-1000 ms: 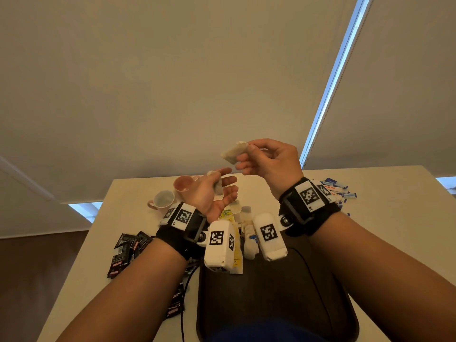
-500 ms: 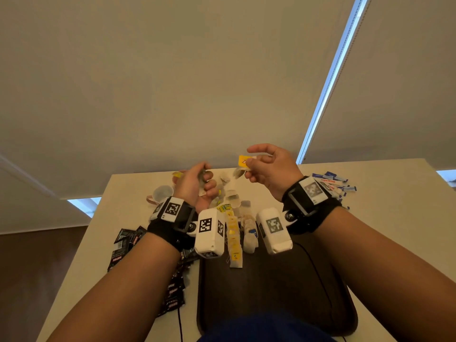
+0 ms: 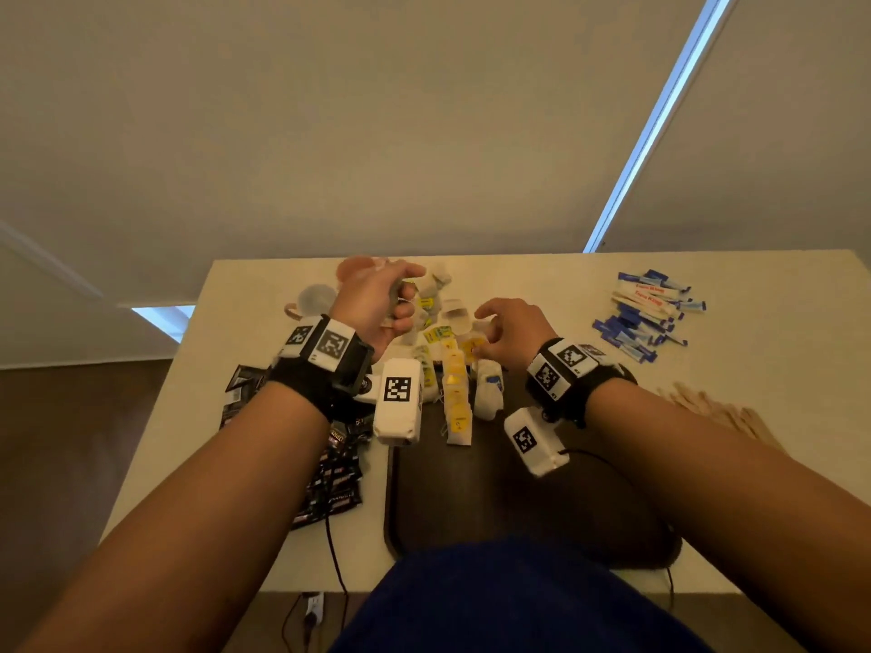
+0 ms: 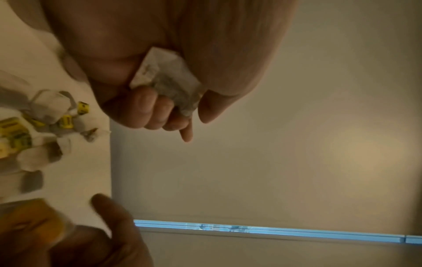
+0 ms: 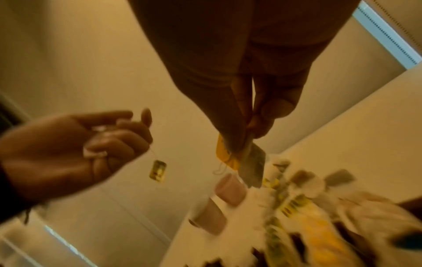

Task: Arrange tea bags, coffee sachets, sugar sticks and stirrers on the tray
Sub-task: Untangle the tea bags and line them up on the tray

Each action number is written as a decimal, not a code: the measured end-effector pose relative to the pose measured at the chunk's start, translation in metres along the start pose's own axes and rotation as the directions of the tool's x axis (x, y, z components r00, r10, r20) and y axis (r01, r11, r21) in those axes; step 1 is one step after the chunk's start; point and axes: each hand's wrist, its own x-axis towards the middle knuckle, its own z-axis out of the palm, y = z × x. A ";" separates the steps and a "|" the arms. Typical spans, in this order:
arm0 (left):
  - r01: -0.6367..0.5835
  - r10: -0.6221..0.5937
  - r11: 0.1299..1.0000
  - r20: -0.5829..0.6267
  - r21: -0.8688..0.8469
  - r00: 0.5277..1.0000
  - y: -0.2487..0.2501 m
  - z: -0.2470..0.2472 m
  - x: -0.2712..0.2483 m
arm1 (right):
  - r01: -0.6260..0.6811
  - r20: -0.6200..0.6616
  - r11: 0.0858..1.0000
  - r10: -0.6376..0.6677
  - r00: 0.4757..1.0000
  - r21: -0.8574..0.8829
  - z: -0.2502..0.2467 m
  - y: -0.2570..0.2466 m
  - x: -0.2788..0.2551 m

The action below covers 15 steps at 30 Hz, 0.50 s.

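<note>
1. Step in hand, as we judge it: laying tea bags in a row on the tray [image 3: 542, 501]; the tray sits at the near edge of the tabletop [image 3: 542, 285], and a row of yellow-tagged bags [image 3: 456, 398] already runs along its far left part.
2. Left hand [image 3: 377, 306] is raised over the far-centre of the tabletop, fingers curled round one tea bag [image 4: 167, 79]; its tag [image 5: 157, 169] dangles free on the string.
3. Right hand [image 3: 511, 329] is low over the far end of the row, thumb and fingertips pinching a second bag with yellow tag [image 5: 242, 162].
4. Loose tea bag pile [image 3: 436, 299] lies just beyond the tray; coffee sachets [image 3: 330, 473] at the left edge, sugar sticks [image 3: 645, 313] at the far right, wooden stirrers [image 3: 721, 412] at the right edge; none of these three is on the tray yet.
5. To do it well, we judge: set the right hand's bag flat, overlapping the last one, tag facing as the others do; let go only once it rests.
6. Keep the left hand's dangling tag clear of the row; it could snag and drag placed bags.
7. Mugs [image 3: 316, 299] stand near the left hand at the far edge; avoid knocking them.
</note>
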 end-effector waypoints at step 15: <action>0.080 -0.089 0.979 0.035 0.190 0.995 -0.048 -0.019 0.007 | 0.018 0.484 0.974 0.096 0.870 -0.225 0.091 0.028 -0.007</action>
